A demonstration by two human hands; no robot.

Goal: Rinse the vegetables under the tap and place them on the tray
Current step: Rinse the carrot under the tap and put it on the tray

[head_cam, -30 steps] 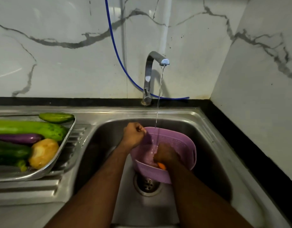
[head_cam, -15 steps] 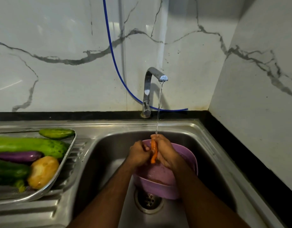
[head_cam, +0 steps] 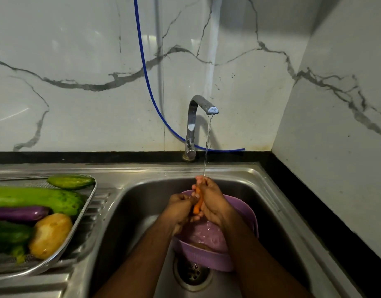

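While a thin stream of water falls from the tap, both hands hold a small carrot upright between them, right under that stream. The right hand curls round the carrot from one side, its fingertips reaching up to where the water lands; the left hand pinches the carrot's lower part from the other side. Only a narrow orange strip shows between the fingers.

Directly below the tap's stream and under the hands sits a purple plastic colander, tilted inside the steel sink. Its near rim hangs over the drain; something pale brown lies in its bottom, too hidden to name. On the side of the sink bowl away from the drainboard, bare steel slopes between the colander and the rim.

Left of the tap, past the sink bowl's edge, a steel tray rests on the ridged drainboard. It carries a small cucumber at the back, a long pale-green gourd, a purple aubergine, a potato against the near rim, and a dark cucumber. Bare tray floor shows along its near edge.

Behind the tap, a blue hose runs down the marble wall.
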